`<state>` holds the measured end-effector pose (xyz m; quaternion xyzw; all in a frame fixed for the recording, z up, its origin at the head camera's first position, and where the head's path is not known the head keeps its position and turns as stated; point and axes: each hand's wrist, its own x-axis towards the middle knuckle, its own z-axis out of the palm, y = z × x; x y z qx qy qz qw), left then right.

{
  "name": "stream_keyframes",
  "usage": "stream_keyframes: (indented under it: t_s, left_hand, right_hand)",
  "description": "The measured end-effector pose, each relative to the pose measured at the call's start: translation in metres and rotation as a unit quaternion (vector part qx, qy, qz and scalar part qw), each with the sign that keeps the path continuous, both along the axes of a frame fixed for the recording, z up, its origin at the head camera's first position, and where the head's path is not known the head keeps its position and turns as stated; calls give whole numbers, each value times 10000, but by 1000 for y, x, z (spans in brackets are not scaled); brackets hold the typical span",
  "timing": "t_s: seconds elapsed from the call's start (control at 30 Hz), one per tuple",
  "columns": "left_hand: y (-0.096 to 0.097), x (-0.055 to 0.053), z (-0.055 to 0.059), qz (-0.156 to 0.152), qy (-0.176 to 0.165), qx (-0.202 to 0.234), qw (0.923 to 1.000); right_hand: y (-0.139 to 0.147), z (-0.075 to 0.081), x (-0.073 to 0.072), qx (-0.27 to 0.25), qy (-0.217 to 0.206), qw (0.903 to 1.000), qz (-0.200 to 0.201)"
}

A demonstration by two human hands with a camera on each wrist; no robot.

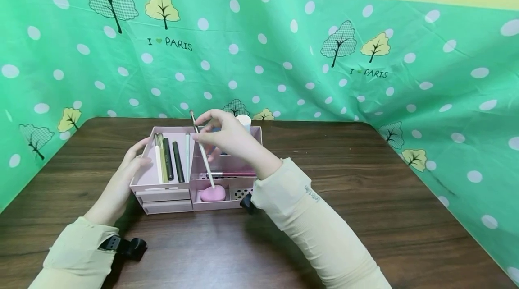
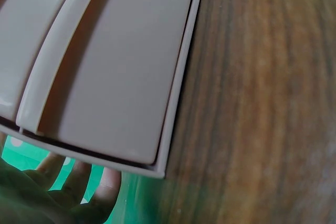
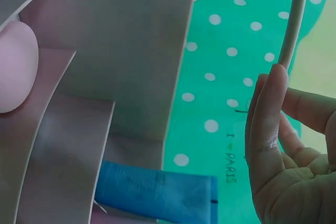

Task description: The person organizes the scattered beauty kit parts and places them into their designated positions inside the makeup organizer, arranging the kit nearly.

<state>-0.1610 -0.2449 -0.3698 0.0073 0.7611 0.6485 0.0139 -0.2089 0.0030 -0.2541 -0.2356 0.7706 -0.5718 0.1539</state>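
My right hand [image 1: 229, 133] pinches a slim makeup brush [image 1: 206, 162] between thumb and fingers, above a pink desktop organizer [image 1: 162, 187]. The brush slants, its small dark tip upward and the pale handle's lower end near a pink makeup sponge [image 1: 212, 193] in a front compartment. In the right wrist view, the pale handle [image 3: 295, 19] rises from my fingertips. My left hand [image 1: 121, 176] grips the organizer's left side, thumb at the rim. Its fingers [image 2: 107, 184] show beside the outer wall in the left wrist view.
Several pens and pencils [image 1: 177, 161] lie in the organizer's left tray. Another brush [image 1: 239, 174] lies in a middle compartment. A blue tube [image 3: 157, 190] and a white-topped container [image 1: 243, 120] stand toward the back. Two drawers [image 1: 166, 207] face front on the wooden table [image 1: 344, 181].
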Motion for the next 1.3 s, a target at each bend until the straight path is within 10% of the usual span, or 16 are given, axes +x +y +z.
stream_keyframes:
  t_s: [0.6, 1.3]
  left_hand:
    - [2, -1, 1, 20, -40, 33, 10000]
    - [1, -2, 4, 11, -56, 84, 9999]
  right_hand:
    - [-52, -19, -28, 381, -559, 9962, -549]
    - [-62, -28, -31, 980, 54, 9921, -785]
